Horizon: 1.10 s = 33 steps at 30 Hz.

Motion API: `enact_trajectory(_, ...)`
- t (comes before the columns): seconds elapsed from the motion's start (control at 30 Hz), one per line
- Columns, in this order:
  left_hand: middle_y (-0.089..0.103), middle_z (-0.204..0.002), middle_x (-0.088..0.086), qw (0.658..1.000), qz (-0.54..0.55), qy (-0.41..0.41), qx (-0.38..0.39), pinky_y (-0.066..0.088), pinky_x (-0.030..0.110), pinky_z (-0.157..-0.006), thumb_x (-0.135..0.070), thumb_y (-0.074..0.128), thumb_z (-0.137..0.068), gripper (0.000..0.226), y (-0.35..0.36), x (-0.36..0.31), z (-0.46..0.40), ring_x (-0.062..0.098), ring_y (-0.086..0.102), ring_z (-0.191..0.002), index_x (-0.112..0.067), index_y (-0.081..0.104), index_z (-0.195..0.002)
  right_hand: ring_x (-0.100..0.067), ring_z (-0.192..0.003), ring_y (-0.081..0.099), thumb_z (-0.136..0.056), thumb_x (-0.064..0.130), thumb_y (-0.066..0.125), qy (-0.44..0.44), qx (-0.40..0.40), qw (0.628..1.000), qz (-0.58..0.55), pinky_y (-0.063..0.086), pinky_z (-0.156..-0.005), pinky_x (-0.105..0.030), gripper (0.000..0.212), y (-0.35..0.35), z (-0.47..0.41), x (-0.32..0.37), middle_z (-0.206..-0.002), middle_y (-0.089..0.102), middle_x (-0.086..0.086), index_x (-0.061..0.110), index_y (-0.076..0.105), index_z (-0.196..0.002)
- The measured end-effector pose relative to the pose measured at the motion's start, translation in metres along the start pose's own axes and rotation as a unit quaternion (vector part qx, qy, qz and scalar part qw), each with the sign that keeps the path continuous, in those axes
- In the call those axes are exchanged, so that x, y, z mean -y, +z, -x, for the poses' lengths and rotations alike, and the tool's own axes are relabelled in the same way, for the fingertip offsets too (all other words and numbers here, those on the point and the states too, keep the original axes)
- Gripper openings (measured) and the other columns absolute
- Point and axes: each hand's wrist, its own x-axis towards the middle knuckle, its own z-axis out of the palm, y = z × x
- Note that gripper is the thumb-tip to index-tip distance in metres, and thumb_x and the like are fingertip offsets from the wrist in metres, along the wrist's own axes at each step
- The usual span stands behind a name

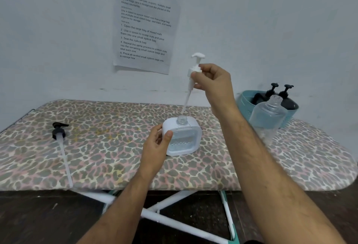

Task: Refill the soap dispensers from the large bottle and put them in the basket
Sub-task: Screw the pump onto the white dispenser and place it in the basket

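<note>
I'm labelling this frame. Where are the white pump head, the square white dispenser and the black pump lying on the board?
white pump head (194,70): head view, its collar.
square white dispenser (182,141): head view, front face.
black pump (58,131): head view, its collar.

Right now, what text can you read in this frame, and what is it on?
All on the paper sheet taped to the wall:
"TASK ID: 3797"
"Portion mixed nuts into small ziplock bags"
"1. Open the large bag of mixed nuts"
"3. Seal the ziplock bag"
Small grey headings: too blurred.
Bottles, basket: no readable text.
</note>
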Motion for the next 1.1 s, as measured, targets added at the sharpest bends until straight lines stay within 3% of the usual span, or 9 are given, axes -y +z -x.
enact_trajectory(0.1,0.069,-0.118,-0.001,1.0,-0.001,0.006,-0.001,0.061,0.048,-0.08,-0.057,0.061,-0.082,0.051,0.0,0.001,0.0,0.017,0.07,-0.103,-0.035,0.054,-0.128,-0.01,-0.073,0.062,-0.084,0.003,0.072,-0.007,0.006,1.0,0.021,0.057,-0.078,-0.035,0.016,0.003,0.011,-0.005,-0.073,0.064,0.003,0.006,0.068,-0.099)
enact_trajectory(0.2,0.069,-0.118,0.0,1.0,0.0,0.007,-0.003,0.061,0.047,-0.078,-0.058,0.062,-0.082,0.055,0.0,0.002,-0.001,0.018,0.07,-0.103,-0.033,0.054,-0.13,-0.009,-0.074,0.062,-0.084,0.007,0.073,-0.009,0.022,0.997,0.069,0.054,-0.074,-0.027,0.016,0.002,0.022,-0.016,-0.08,0.067,-0.004,0.007,0.069,-0.1)
enact_trajectory(0.4,0.069,-0.117,-0.004,1.0,-0.004,0.004,-0.007,0.06,0.045,-0.082,-0.075,0.062,-0.07,0.075,0.001,0.003,-0.002,0.015,0.07,-0.103,-0.032,0.054,-0.131,-0.013,-0.075,0.061,-0.083,0.007,0.073,0.024,0.049,0.993,0.108,0.054,-0.075,-0.037,0.014,-0.002,0.042,-0.04,-0.088,0.071,-0.019,0.008,0.07,-0.097)
enact_trajectory(0.63,0.07,-0.114,-0.005,1.0,-0.008,0.007,-0.002,0.06,0.05,-0.083,-0.074,0.064,-0.071,0.055,0.001,0.001,0.0,0.014,0.071,-0.1,-0.046,0.055,-0.118,-0.011,-0.078,0.066,-0.083,0.005,0.072,0.033,0.051,0.993,0.104,0.055,-0.079,-0.035,0.017,-0.004,0.046,-0.042,-0.085,0.074,-0.005,0.009,0.069,-0.1)
enact_trajectory(0.77,0.07,-0.113,-0.007,1.0,-0.008,0.008,-0.001,0.059,0.049,-0.083,-0.073,0.062,-0.072,0.052,0.0,0.002,-0.001,0.013,0.07,-0.099,-0.048,0.054,-0.117,-0.014,-0.08,0.067,-0.084,0.006,0.071,0.033,0.062,0.991,0.118,0.056,-0.081,-0.038,0.016,-0.003,0.047,-0.043,-0.088,0.074,-0.008,0.014,0.069,-0.097)
enact_trajectory(1.1,0.07,-0.111,-0.008,1.0,-0.021,0.018,0.0,0.059,0.047,-0.084,-0.07,0.062,-0.08,0.047,0.0,0.001,0.0,0.011,0.07,-0.097,-0.045,0.052,-0.119,-0.006,-0.079,0.068,-0.082,0.004,0.071,0.058,0.089,0.982,0.156,0.052,-0.069,-0.017,0.019,-0.002,0.059,-0.052,-0.093,0.075,-0.003,0.014,0.069,-0.099)
